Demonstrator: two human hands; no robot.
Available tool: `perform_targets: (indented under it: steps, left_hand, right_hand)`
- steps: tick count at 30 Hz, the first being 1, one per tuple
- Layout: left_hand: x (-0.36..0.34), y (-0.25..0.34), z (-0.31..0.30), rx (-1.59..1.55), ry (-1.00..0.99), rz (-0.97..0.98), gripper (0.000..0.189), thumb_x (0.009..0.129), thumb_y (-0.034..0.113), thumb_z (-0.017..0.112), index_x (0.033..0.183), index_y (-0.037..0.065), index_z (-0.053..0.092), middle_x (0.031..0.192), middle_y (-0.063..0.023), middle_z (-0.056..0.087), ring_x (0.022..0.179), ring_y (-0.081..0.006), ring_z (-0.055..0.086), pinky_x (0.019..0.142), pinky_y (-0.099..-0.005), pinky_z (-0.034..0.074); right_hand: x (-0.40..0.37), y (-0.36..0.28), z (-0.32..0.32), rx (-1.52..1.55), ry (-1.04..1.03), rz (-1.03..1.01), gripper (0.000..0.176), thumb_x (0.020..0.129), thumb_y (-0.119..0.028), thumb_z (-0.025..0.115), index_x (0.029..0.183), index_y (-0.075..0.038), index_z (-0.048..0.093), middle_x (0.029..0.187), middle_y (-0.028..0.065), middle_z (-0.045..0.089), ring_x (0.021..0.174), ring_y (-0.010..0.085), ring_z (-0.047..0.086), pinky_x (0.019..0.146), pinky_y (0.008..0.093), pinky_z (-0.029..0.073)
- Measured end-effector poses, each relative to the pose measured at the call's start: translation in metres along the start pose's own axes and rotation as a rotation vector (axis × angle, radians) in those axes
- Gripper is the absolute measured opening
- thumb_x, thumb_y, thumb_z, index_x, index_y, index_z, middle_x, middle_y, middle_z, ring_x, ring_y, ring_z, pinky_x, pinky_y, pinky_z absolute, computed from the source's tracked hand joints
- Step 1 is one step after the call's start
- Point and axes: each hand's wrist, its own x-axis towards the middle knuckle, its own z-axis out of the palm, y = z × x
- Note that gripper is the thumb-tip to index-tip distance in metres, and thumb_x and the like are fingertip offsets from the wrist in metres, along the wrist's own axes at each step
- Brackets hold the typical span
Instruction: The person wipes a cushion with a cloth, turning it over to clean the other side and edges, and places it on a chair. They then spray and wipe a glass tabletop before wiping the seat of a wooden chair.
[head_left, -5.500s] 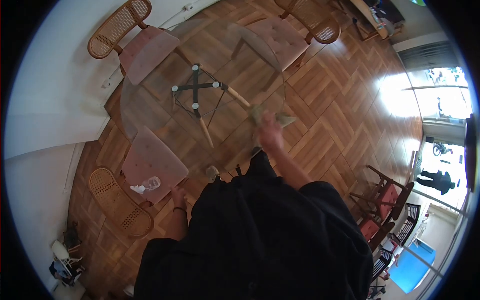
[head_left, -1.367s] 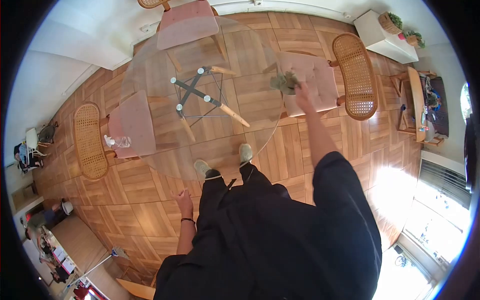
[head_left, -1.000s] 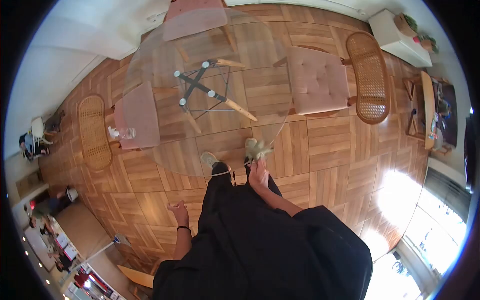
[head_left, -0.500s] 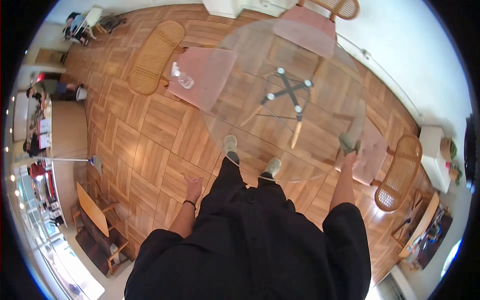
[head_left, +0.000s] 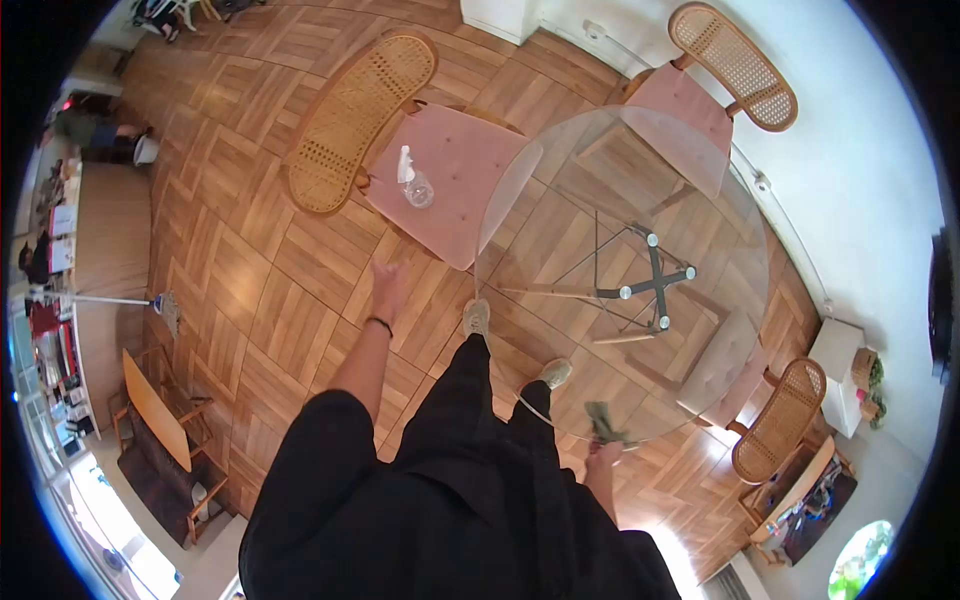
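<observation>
My left hand (head_left: 390, 288) is stretched out over the wooden floor with its fingers apart and nothing in it. A dark band circles that wrist. Near the front edge of the round glass table (head_left: 560, 210), my right hand (head_left: 604, 455) grips a grey-green cloth (head_left: 603, 422). A clear spray bottle (head_left: 416, 188) with a white nozzle lies on the pink seat of a chair (head_left: 455, 165) ahead of my left hand. Through the glass the table's dark metal frame (head_left: 657, 285) and wooden legs show.
Cane-backed chairs stand at the back right (head_left: 735, 65) and right (head_left: 780, 420). A white cabinet (head_left: 835, 375) with plants is against the right wall. At far left are a counter (head_left: 110, 230), a mop (head_left: 165, 305), a wooden table (head_left: 155, 410) and a person (head_left: 85, 130).
My view has shifted toward the bottle and chair. My left hand has reached forward toward them. My right hand, still holding the cloth, is now lower and closer to my body.
</observation>
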Motion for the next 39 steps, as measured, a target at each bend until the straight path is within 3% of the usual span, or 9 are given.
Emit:
perform_targets:
  steps: [3, 6, 8, 14, 16, 21, 26, 35, 39]
  left_hand:
    - [0.095, 0.013, 0.016, 0.108, -0.099, 0.051, 0.089, 0.089, 0.033, 0.071, 0.148, -0.012, 0.022, 0.122, -0.0187, 0.059, 0.117, -0.0293, 0.055, 0.101, -0.0391, 0.042]
    - [0.14, 0.049, 0.038, 0.393, 0.13, 0.304, 0.095, 0.085, 0.038, 0.074, 0.148, -0.013, 0.023, 0.147, -0.0287, 0.044, 0.137, -0.0377, 0.043, 0.113, -0.0417, 0.035]
    - [0.156, 0.075, 0.048, 0.396, 0.161, 0.291, 0.097, 0.084, 0.04, 0.075, 0.149, -0.012, 0.025, 0.151, -0.0316, 0.037, 0.142, -0.0406, 0.037, 0.117, -0.0423, 0.033]
    - [0.204, 0.066, 0.073, 0.498, 0.097, 0.104, 0.086, 0.085, 0.044, 0.072, 0.144, -0.009, 0.037, 0.138, -0.0325, 0.053, 0.13, -0.0429, 0.052, 0.109, -0.0455, 0.042]
    - [0.227, 0.04, 0.073, 0.565, 0.082, 0.09, 0.074, 0.087, 0.042, 0.07, 0.137, -0.008, 0.047, 0.124, -0.0308, 0.061, 0.12, -0.0436, 0.058, 0.102, -0.0467, 0.046]
    - [0.231, 0.033, 0.067, 0.633, 0.06, 0.252, 0.05, 0.092, 0.037, 0.066, 0.118, -0.006, 0.064, 0.101, -0.0276, 0.07, 0.101, -0.0443, 0.066, 0.088, -0.0488, 0.051]
    - [0.272, 0.003, 0.072, 0.948, 0.157, 0.231, 0.057, 0.095, 0.041, 0.062, 0.118, -0.011, 0.06, 0.118, -0.0298, 0.065, 0.102, -0.0445, 0.066, 0.088, -0.0492, 0.053]
    - [0.133, 0.04, 0.049, 0.649, 0.183, 0.467, 0.04, 0.103, 0.033, 0.05, 0.121, 0.0, 0.061, 0.116, -0.0195, 0.068, 0.102, -0.0376, 0.066, 0.085, -0.0463, 0.051]
    - [0.01, 0.072, 0.02, 0.386, 0.24, 0.591, 0.032, 0.104, 0.028, 0.052, 0.115, -0.001, 0.062, 0.106, -0.0191, 0.068, 0.096, -0.0334, 0.066, 0.082, -0.0436, 0.05]
  right_hand:
    - [-0.03, 0.054, 0.027, 0.085, -0.082, 0.231, 0.038, 0.098, -0.031, 0.032, 0.098, -0.009, 0.063, 0.072, 0.0082, 0.061, 0.047, 0.0153, 0.049, 0.039, 0.025, 0.036]
    - [-0.087, 0.082, 0.069, -0.02, -0.084, 0.372, 0.037, 0.101, -0.027, 0.036, 0.126, -0.002, 0.05, 0.1, 0.0243, 0.067, 0.071, 0.0334, 0.069, 0.054, 0.0358, 0.053]
    - [-0.076, 0.125, 0.087, -0.046, -0.129, 0.259, 0.036, 0.103, -0.027, 0.039, 0.12, -0.002, 0.059, 0.1, 0.0191, 0.07, 0.081, 0.0293, 0.07, 0.064, 0.0365, 0.056]
    - [-0.151, 0.097, 0.189, -0.341, -0.781, 0.523, 0.032, 0.103, -0.017, 0.038, 0.12, -0.001, 0.06, 0.105, 0.0145, 0.07, 0.093, 0.0301, 0.07, 0.082, 0.042, 0.059]
    - [-0.195, 0.064, 0.246, -0.279, -0.75, 0.488, 0.033, 0.103, -0.018, 0.037, 0.12, -0.002, 0.06, 0.11, 0.0138, 0.07, 0.095, 0.0281, 0.069, 0.083, 0.0413, 0.057]
    - [-0.308, -0.183, 0.328, 0.291, -0.918, -0.417, 0.038, 0.106, -0.023, 0.038, 0.135, -0.002, 0.052, 0.129, 0.0138, 0.064, 0.109, 0.0288, 0.065, 0.098, 0.0445, 0.052]
    - [-0.337, -0.373, 0.208, 0.356, -0.832, -1.238, 0.039, 0.104, -0.017, 0.035, 0.134, 0.002, 0.052, 0.126, 0.015, 0.066, 0.112, 0.0303, 0.066, 0.092, 0.0385, 0.052]
    - [-0.176, -0.251, -0.032, 0.299, -0.003, -0.915, 0.032, 0.101, -0.026, 0.053, 0.118, 0.0, 0.062, 0.104, 0.0079, 0.068, 0.089, 0.0185, 0.063, 0.078, 0.0345, 0.051]
    - [-0.038, -0.148, -0.153, -0.331, 0.457, -0.88, 0.038, 0.1, -0.033, 0.053, 0.103, 0.002, 0.067, 0.087, 0.0178, 0.068, 0.082, 0.034, 0.065, 0.078, 0.043, 0.05]
